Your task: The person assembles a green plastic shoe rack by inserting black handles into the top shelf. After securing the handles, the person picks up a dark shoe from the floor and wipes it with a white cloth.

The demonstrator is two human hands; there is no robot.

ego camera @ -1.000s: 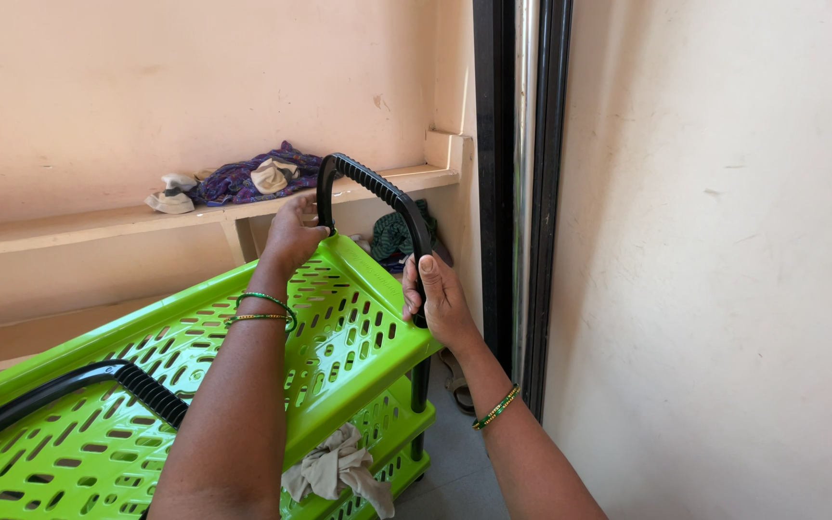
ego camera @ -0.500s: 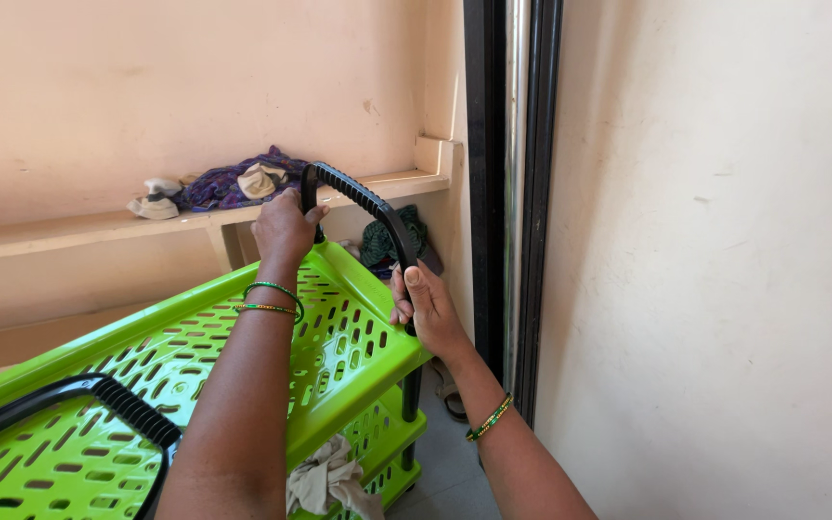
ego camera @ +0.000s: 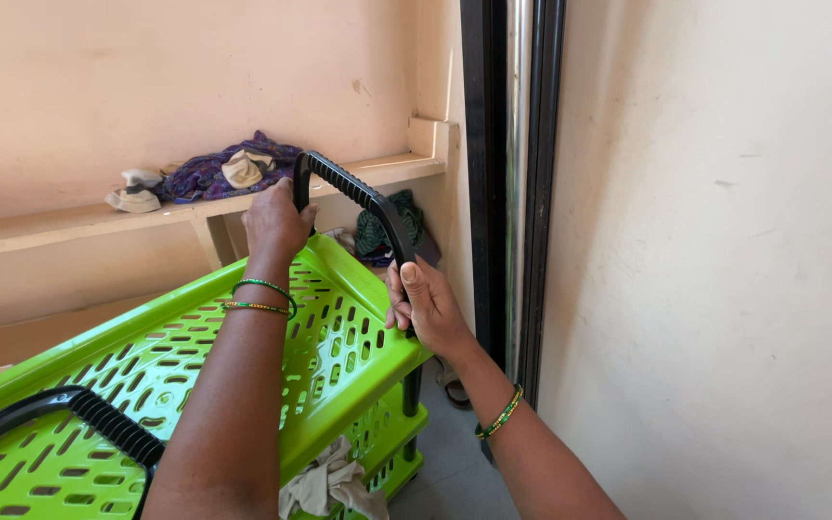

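Observation:
A lime-green slotted plastic rack (ego camera: 146,356) with stacked trays fills the lower left. A black ribbed handle (ego camera: 353,193) arches over its far end. My left hand (ego camera: 276,223) grips the handle's left leg where it meets the tray. My right hand (ego camera: 426,306) is wrapped around the handle's right leg at the tray's corner. Both wrists wear green and gold bangles. A second black handle (ego camera: 79,414) crosses the near end of the top tray.
A pale cloth (ego camera: 329,481) lies in a lower tray. A wall ledge (ego camera: 79,217) behind holds a purple cloth (ego camera: 209,173) and light rags. A dark door frame (ego camera: 512,183) stands to the right, with a sandal (ego camera: 450,383) at its foot.
The rack's far end and its handle sit a little lower and further left in view. Both hands keep their hold on the handle's legs.

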